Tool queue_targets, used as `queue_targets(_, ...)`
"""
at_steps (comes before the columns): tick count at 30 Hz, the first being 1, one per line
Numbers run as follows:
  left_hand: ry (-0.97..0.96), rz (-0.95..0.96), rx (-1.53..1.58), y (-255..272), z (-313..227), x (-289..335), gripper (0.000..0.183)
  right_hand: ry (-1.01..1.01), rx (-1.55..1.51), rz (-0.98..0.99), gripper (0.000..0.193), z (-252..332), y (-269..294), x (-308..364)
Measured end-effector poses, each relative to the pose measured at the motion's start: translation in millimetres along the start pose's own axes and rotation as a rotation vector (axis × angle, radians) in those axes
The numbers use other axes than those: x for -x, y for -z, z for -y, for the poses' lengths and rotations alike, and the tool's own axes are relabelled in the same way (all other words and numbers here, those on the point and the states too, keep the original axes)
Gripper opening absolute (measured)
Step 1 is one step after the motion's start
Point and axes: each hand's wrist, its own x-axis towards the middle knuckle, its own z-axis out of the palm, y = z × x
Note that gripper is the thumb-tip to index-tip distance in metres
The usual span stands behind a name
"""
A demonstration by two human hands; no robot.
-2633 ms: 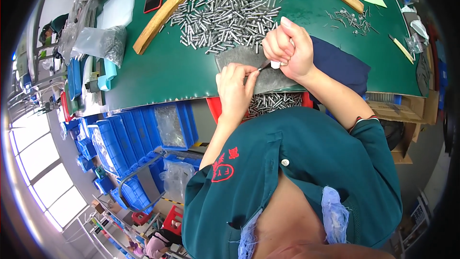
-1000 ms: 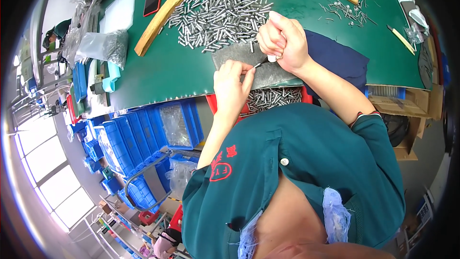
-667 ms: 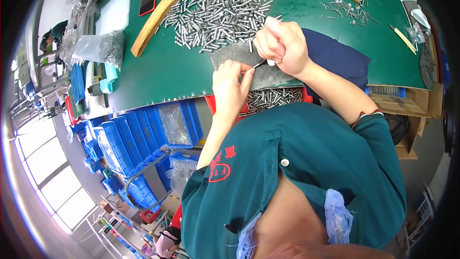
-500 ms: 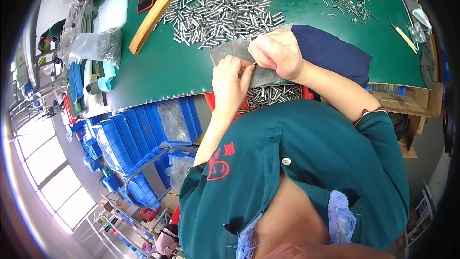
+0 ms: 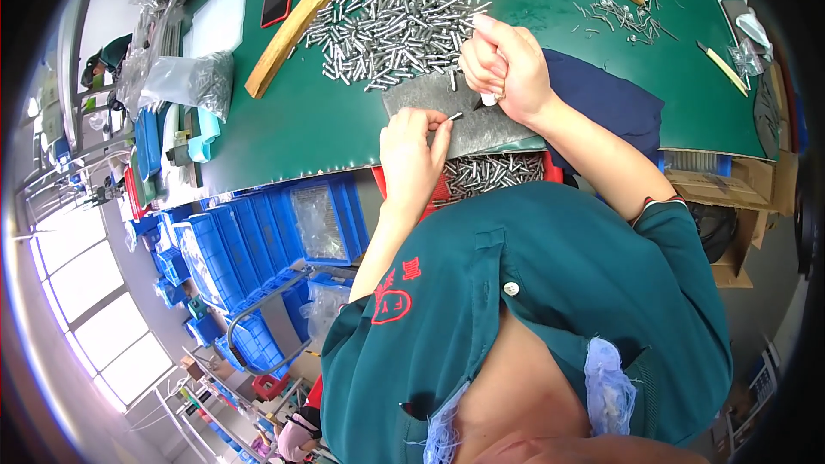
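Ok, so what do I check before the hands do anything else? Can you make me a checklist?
1. Left hand pinching the small metal pin: ok, it is held at the fingertips.
2. Right hand gripping the white tool: ok, the fist is closed around it.
3. Tool's dark tip apart from the pin: ok, a small gap seems to show.
4. Gray mat free of loose parts: not ok, one loose metal piece lies at its far edge.
5. Red bin in place below the table edge: ok, it has metal parts inside.
6. Tip sharp: cannot tell, it is too small.
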Motion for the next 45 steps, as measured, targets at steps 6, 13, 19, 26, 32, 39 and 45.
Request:
queue_targets(6,0.008,0.022,0.0,-1.8,1.0,-3.8,0.009,-0.006,-0.056,0.008,0.046,-2.3,0.2,0.6)
queue_targets(13,0.051,0.067,0.081,-2.2,-2.3,-6.6,0.01,-0.049,-0.024,0.003,0.046,0.8,-0.4,0.2)
queue_targets(19,-0.036,0.057,-0.032,-1.4,-5.3,-7.0,0.01,-0.029,-0.058,-0.009,0.046,4.1,0.3,0.3)
queue_targets(26,-0.037,0.079,-0.023,-0.3,-4.6,-6.7,0.011,-0.026,-0.039,0.026,0.047,0.7,1.4,2.9)
queue_targets(32,-0.056,0.07,-0.036,-0.9,-4.1,-6.4,0.01,0.023,0.136,0.078,0.049,-1.5,-3.2,5.6)
queue_targets(39,-0.054,0.084,-0.01,-1.6,-2.7,-7.8,0.011,0.028,-0.035,0.107,0.048,0.1,2.9,2.0)
queue_targets(45,-0.072,0.087,-0.083,0.8,-7.4,-9.3,0.011,0.142,0.161,0.21,0.045,-7.3,-6.2,11.8)
